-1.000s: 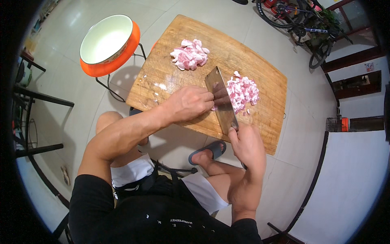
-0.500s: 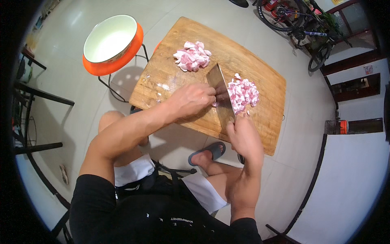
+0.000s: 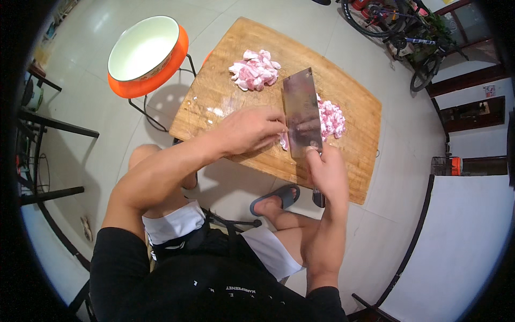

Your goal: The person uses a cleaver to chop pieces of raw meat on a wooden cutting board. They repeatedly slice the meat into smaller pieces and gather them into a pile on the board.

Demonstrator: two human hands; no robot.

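Note:
My right hand point(image 3: 328, 169) is closed round the dark handle of a broad steel cleaver point(image 3: 301, 102), its blade tilted so that its flat side shows. Left of the blade my left hand point(image 3: 257, 129) has its fingers curled together, fingertips close to the cutting edge. A small strip of raw meat point(image 3: 284, 141) shows at those fingertips, partly hidden by them. On the thick wooden cutting board point(image 3: 343, 91), a heap of finely diced pink-and-white meat point(image 3: 332, 119) lies right of the cleaver, partly behind it. Larger meat slices point(image 3: 255, 71) are piled toward the far left.
A cream-lined enamel basin point(image 3: 144, 49) rests on an orange round stool point(image 3: 179, 51) left of the board. White scraps point(image 3: 215, 111) stick to the board's left part. My sandalled foot point(image 3: 276, 201) is below its near edge. A bicycle point(image 3: 397, 40) stands far right.
The cleaver has lifted and its blade has turned to show more of its flat side. My left fingers stay beside it, over the meat strip. The view has shifted slightly.

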